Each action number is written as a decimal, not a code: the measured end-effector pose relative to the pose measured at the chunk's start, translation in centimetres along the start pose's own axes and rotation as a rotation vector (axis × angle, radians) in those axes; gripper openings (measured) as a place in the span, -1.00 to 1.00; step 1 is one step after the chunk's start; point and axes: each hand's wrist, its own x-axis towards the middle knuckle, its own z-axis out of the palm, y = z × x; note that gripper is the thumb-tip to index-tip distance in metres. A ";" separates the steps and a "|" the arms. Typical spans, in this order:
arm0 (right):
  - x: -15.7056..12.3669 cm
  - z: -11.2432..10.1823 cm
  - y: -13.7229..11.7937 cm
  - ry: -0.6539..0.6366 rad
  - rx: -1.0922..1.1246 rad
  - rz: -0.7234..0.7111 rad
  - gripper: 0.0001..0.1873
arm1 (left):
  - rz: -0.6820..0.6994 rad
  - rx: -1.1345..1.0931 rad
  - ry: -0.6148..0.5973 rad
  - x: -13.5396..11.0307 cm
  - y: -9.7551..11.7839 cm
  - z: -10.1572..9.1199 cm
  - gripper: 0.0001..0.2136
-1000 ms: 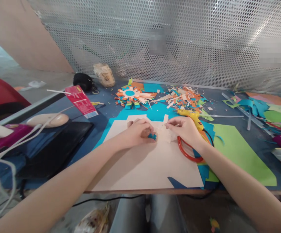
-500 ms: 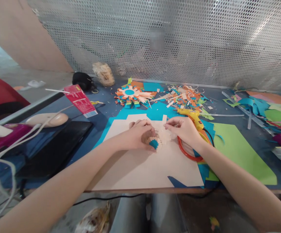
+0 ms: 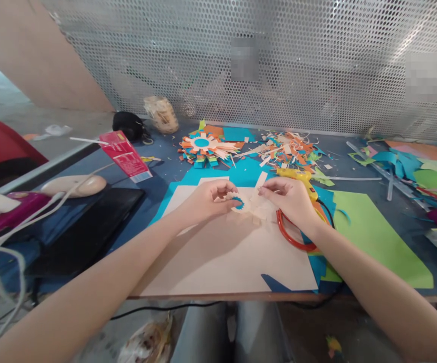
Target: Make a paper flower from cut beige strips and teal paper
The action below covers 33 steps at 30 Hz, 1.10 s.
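Observation:
My left hand [image 3: 205,200] and my right hand [image 3: 292,200] both pinch a small paper flower [image 3: 249,202] with cream strip petals and a blue toothed centre, held just above a large cream sheet [image 3: 222,257]. The left fingers close on its left edge by the blue centre. The right fingers grip the cream strips on its right side. Red-handled scissors [image 3: 290,237] lie under my right wrist, and a yellow glue gun [image 3: 297,177] lies just behind that hand.
A finished multicolour paper flower [image 3: 203,147] and a heap of paper scraps [image 3: 286,148] lie at the back. Green paper [image 3: 373,237] lies right, coloured sheets [image 3: 418,166] far right. A red carton [image 3: 125,157], black tablet [image 3: 89,227] and white cables [image 3: 2,252] sit left. Perforated metal screen behind.
The paper flower has been lifted off the cream sheet and turned, so its blue centre now faces up between both hands. My left hand rose and opened slightly around it.

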 end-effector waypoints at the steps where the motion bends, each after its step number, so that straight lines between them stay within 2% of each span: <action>1: 0.0 0.0 0.0 0.004 0.009 0.001 -0.91 | -0.011 -0.017 0.006 0.0 0.0 0.0 -0.80; 6: -0.2 0.1 -0.2 -0.014 0.071 0.027 -0.91 | -0.083 -0.097 0.014 0.0 -0.2 0.4 -0.75; 18: -0.6 0.4 -0.4 -0.037 0.121 0.051 -0.90 | -0.042 -0.123 0.008 -0.2 0.2 0.9 -0.76; 23: -0.6 0.5 -0.2 -0.064 0.152 0.036 -0.92 | -0.047 -0.131 0.026 -0.1 0.0 1.0 -0.75; 28: -0.6 0.6 0.1 -0.082 0.268 0.076 -0.90 | -0.039 -0.126 0.062 0.0 -0.1 1.2 -0.74; 33: -0.7 0.8 0.3 -0.081 0.280 0.104 -0.86 | -0.057 -0.122 0.086 0.0 0.0 1.2 -0.74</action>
